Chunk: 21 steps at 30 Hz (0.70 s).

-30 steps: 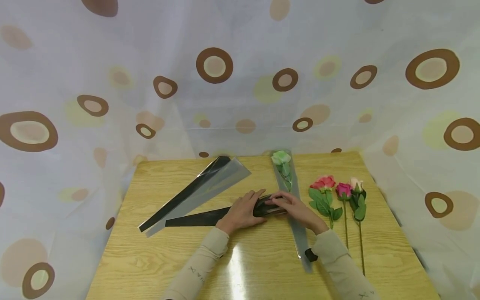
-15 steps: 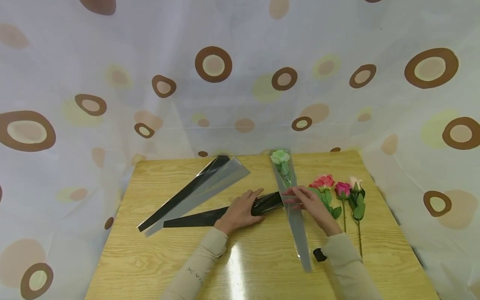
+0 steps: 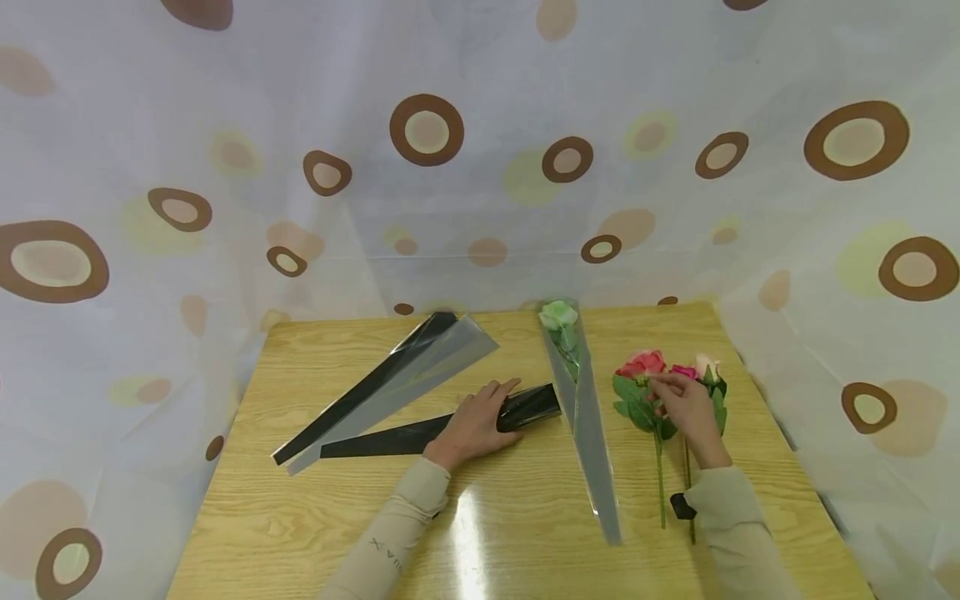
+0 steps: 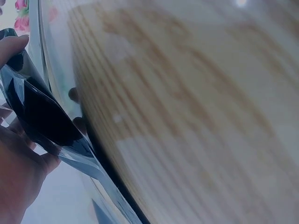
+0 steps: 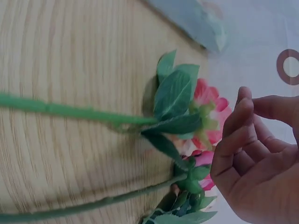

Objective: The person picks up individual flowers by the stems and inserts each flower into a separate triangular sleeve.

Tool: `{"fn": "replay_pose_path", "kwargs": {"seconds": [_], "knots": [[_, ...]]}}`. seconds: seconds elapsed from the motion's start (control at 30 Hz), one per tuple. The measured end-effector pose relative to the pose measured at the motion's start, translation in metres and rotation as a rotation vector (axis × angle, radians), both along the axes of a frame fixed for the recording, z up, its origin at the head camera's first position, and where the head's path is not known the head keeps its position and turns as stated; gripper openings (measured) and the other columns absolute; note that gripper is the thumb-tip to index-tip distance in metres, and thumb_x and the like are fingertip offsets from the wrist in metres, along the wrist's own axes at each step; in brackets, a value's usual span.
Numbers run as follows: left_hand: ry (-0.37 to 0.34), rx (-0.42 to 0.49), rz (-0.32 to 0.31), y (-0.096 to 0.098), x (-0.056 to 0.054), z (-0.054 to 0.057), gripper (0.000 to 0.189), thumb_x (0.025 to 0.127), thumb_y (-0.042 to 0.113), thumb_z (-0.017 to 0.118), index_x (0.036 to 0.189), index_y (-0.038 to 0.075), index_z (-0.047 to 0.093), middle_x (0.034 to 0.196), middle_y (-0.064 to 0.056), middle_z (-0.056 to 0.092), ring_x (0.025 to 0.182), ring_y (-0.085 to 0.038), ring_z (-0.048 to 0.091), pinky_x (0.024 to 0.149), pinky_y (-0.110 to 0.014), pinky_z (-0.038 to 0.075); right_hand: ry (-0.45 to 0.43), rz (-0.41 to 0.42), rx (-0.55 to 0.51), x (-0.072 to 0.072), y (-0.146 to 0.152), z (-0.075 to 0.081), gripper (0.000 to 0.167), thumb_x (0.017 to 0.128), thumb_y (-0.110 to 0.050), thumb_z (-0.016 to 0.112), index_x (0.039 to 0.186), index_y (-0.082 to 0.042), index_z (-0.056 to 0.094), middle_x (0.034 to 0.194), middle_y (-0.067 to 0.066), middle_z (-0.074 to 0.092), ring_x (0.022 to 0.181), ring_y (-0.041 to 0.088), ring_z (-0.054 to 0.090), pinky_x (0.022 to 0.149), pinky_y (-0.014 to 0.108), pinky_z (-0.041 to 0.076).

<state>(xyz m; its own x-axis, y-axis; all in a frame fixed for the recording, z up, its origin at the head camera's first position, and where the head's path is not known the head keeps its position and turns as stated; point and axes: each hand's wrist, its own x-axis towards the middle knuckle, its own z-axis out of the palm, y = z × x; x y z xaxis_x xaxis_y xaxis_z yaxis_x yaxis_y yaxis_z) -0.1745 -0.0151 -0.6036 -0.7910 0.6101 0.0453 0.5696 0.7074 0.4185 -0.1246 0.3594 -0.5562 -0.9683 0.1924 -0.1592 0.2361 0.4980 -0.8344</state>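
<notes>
My left hand [image 3: 471,425] grips a black-and-clear flower sleeve [image 3: 532,407] lying on the table. In the left wrist view, thumb and fingers are around the glossy sleeve [image 4: 42,112], near its wide end. Over the flowers at the right is my right hand [image 3: 692,412], its fingers bent and nothing seen between them. Beside it lie a coral-pink flower [image 3: 641,364], a magenta rose [image 3: 682,370] partly covered by the hand, and a pale pink rose [image 3: 705,364]. The right wrist view has the bent hand [image 5: 261,158] close to the coral bloom [image 5: 215,112], apparently apart from it.
A pale green rose [image 3: 558,315] lies in a clear-and-grey sleeve [image 3: 596,458] between the hands. Further sleeves, one black [image 3: 367,387] and one grey [image 3: 405,392], overlap at the back left. A patterned curtain [image 3: 487,208] rises behind the wooden table [image 3: 337,533].
My right hand has left the black sleeve's open end and moved right, across the wrapped green rose, to the loose flowers. My left hand still holds the black sleeve in about the same place.
</notes>
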Motion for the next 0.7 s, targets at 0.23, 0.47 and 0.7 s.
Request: {"fn": "replay_pose_path", "kwargs": {"seconds": [0.23, 0.47, 0.7], "knots": [[-0.005, -0.004, 0.002, 0.0, 0.001, -0.001, 0.089, 0.096, 0.051, 0.075, 0.168, 0.023, 0.029, 0.144, -0.005, 0.057, 0.124, -0.023, 0.064, 0.11, -0.059, 0.05, -0.054, -0.01, 0.24, -0.003, 0.003, -0.009, 0.045, 0.109, -0.028, 0.05, 0.133, 0.007, 0.066, 0.118, 0.03, 0.073, 0.083, 0.025, 0.071, 0.062, 0.032, 0.05], [0.021, -0.023, -0.003, 0.001, 0.003, -0.004, 0.087, 0.097, 0.053, 0.073, 0.167, 0.023, 0.031, 0.141, -0.004, 0.058, 0.12, -0.021, 0.064, 0.106, -0.054, 0.051, -0.105, -0.013, 0.353, -0.008, 0.004, -0.025, 0.044, 0.107, -0.028, 0.052, 0.136, 0.003, 0.065, 0.124, 0.028, 0.072, 0.089, 0.035, 0.072, 0.065, 0.041, 0.054], [0.007, -0.031, 0.008, 0.0, 0.004, -0.004, 0.087, 0.097, 0.054, 0.073, 0.167, 0.024, 0.031, 0.145, -0.003, 0.057, 0.127, -0.021, 0.061, 0.11, -0.054, 0.049, -0.139, -0.002, 0.391, -0.012, 0.005, -0.029, 0.042, 0.106, -0.028, 0.054, 0.132, 0.003, 0.066, 0.12, 0.029, 0.072, 0.086, 0.036, 0.072, 0.064, 0.044, 0.054]]}}
